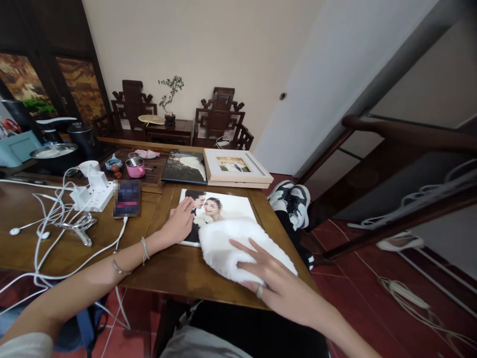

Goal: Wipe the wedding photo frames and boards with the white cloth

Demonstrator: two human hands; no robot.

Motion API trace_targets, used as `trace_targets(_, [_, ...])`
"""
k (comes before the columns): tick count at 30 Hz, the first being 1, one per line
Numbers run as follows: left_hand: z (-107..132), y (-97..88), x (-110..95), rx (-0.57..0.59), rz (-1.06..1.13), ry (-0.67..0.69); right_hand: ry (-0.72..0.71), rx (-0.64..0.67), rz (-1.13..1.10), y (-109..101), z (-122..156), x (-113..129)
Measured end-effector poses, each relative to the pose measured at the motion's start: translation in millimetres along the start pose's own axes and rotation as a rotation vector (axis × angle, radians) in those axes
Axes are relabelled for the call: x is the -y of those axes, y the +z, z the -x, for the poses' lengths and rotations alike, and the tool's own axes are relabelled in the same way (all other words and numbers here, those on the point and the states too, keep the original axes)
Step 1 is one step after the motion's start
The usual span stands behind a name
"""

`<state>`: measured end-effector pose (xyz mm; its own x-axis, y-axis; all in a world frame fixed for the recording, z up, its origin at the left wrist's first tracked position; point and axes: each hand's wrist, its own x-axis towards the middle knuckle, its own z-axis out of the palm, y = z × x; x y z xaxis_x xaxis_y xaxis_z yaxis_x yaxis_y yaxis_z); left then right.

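Observation:
A wedding photo panel (238, 204) lies flat near the table's right end, showing a couple on a white background. My left hand (181, 219) rests on its left edge, fingers stretched out flat and nothing held. A white fluffy cloth (219, 243) covers the panel's lower right part and spreads over the wood beside it. On top of that cloth sits my right hand (268, 271), its fingers apart and pressed into the pile, holding it against the panel. A ring shows on this hand; the fingertips are partly sunk in the cloth.
Behind the panel lie a dark photo panel (184, 167) and a pale framed picture (238, 169). To the left are a charging phone (127, 199), a white power strip (97, 194), tangled cables and a pink cup (135, 168). Someone's sneakers (294, 201) show past the table's right edge (298, 253).

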<state>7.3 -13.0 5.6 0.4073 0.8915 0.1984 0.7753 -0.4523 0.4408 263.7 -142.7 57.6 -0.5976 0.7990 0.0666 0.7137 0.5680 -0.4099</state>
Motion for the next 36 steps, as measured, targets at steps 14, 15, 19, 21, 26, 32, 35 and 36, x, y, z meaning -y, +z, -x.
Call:
trace_targets(14, [1,-8.7,-4,-0.133,0.192,0.019,0.062,-0.095,0.183,10,-119,-22])
trace_targets(15, [1,-10.4,-5,-0.183,0.234,0.031,-0.009,-0.079,0.163,12,-116,-11])
trace_targets(19, [1,-13.3,-5,-0.277,0.307,0.024,-0.199,-0.005,0.032,12,-85,17])
trace_targets(21, [2,-12.2,-6,-0.251,0.287,0.019,-0.195,0.028,-0.037,7,-63,16])
trace_targets(26, [5,-10.5,-12,-0.037,0.099,0.029,0.112,0.072,-0.225,-3,-26,-26])
trace_targets(32, [5,-9.5,-13,0.034,-0.047,0.039,0.417,-0.158,-0.35,-9,-64,-73])
trace_targets(35, [4,-7.8,-10,0.019,-0.046,0.052,0.398,-0.24,-0.45,-9,-113,-65])
trace_targets(36, [4,-7.6,-10,0.018,-0.043,0.056,0.374,-0.239,-0.468,-8,-130,-60])
